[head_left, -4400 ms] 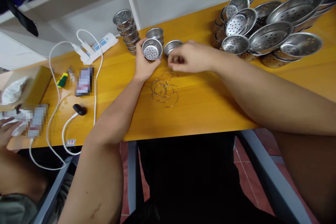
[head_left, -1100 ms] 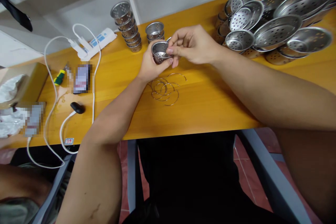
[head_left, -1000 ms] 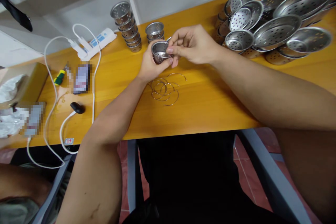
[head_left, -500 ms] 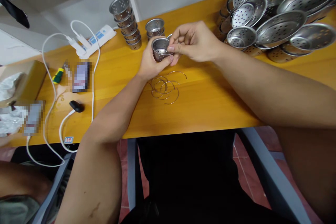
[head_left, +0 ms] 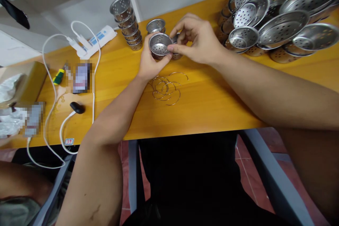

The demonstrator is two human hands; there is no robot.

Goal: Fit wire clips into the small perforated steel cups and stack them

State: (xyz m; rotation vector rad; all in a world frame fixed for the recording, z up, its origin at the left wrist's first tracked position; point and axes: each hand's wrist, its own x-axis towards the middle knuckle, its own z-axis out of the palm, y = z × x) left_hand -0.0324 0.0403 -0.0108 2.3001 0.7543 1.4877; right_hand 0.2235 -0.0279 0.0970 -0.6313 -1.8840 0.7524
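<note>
A small perforated metal cup (head_left: 159, 48) is tilted so that its open mouth faces me. My left hand (head_left: 151, 61) wraps around its left side and underside, with the thumb along the front. At the cup's right rim is my right hand (head_left: 194, 40), its thumb against the edge and its fingers curled behind. Whether anything thin is also between those fingers, I cannot tell. Another metal cup (head_left: 177, 55) shows partly behind the held one, mostly covered by my right hand. Several thin curved wires (head_left: 165, 88) lie loosely on the table just below my hands.
A tall stack of perforated cups (head_left: 128, 24) and a shorter stack (head_left: 155, 25) stand behind. Many metal strainers (head_left: 283, 30) crowd the right. Leftward lie a power strip (head_left: 97, 42) with white cables, phones (head_left: 82, 77), a screwdriver (head_left: 58, 76) and a box (head_left: 33, 81).
The held cup has tipped further toward me and shifted slightly left and up, so more of its inside shows. The right fingers have spread a little, uncovering part of the cup behind.
</note>
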